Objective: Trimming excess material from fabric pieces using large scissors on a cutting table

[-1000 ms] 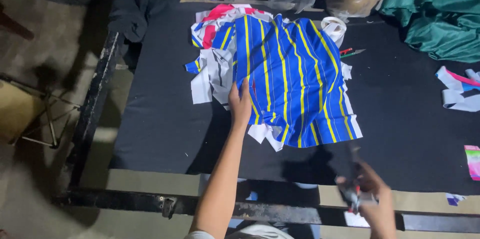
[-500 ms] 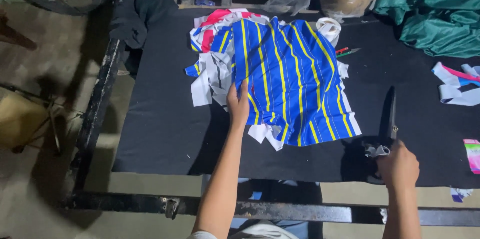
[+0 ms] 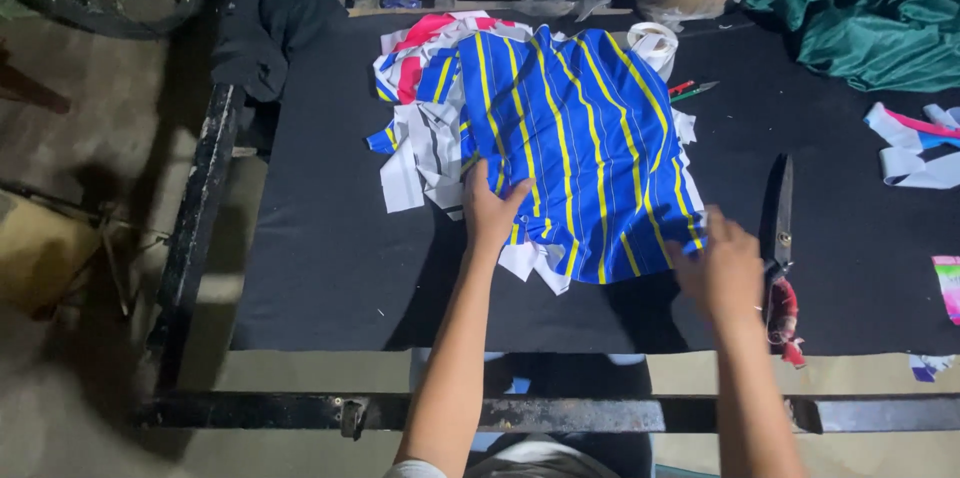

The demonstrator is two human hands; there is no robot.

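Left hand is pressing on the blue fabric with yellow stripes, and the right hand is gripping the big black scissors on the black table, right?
Not quite. The head view shows the large black scissors lying on the black table, with the right hand beside them, empty. The left hand does press on the blue fabric with yellow stripes.

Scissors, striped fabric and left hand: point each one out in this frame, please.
Scissors (image 3: pixel 782 213): head view, on the dark blades lying on the black tabletop.
Striped fabric (image 3: pixel 580 148): head view, middle of the blue piece with yellow stripes.
Left hand (image 3: pixel 490 213): head view, back of the hand pressing on the fabric's lower left edge.
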